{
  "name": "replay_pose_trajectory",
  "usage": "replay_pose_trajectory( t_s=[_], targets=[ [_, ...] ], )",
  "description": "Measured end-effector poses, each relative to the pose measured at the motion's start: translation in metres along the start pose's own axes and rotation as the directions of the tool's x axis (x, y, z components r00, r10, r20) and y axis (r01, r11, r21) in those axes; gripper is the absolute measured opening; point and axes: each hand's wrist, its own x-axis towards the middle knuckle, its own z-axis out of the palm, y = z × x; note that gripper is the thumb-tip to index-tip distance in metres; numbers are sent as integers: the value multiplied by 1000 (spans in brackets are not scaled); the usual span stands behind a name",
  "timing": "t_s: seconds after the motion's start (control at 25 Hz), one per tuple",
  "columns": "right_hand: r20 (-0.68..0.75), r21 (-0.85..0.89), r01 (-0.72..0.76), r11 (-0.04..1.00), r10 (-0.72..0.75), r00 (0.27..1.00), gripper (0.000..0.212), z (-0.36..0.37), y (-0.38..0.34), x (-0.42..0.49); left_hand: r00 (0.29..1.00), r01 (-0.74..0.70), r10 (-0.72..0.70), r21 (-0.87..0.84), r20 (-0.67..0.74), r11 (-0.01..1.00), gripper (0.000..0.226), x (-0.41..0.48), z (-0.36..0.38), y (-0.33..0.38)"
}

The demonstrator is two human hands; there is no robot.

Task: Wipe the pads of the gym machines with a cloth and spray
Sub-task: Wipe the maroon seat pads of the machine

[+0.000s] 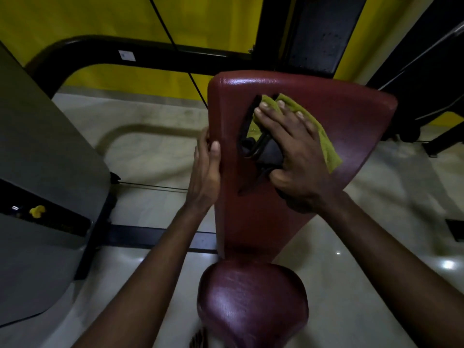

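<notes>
Wiping step: a yellow-green cloth (324,136) is pressed flat on the torn maroon vinyl back pad (351,116) by the right hand (296,156), fingers spread. Pad's left edge is gripped by the left hand (206,172). Next, prob.: strokes downward, w/ care at tear.

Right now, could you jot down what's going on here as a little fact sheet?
place: gym machine on a pale floor, yellow wall behind
back pad: dark red, with a torn slit showing dark parts inside
seat pad: dark red, below the back pad
right hand: presses a green cloth flat on the back pad
left hand: grips the back pad's left edge
spray bottle: not in view
</notes>
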Motion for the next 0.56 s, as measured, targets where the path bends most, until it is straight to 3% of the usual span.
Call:
replay_pose_trajectory(
  t_s=[0.12,0.24,0.44,0.56],
  targets=[
    [-27,45,-47,998,48,998,102,-7,-9,25,996,2,-8,-74,-88,997,66,53,7,41],
    [-35,48,-85,995,87,996,102,-10,-6,23,986,-34,45,76,-158,997,59,58,14,53],
    [-203,125,-282,951,303,931,105,-14,17,-25,970,-66,90,112,-225,992,57,51,20,53],
    [-213,93,-259,961,273,938,105,-13,8,2,959,-95,127,136,-251,986,61,50,22,53]
  ],
)
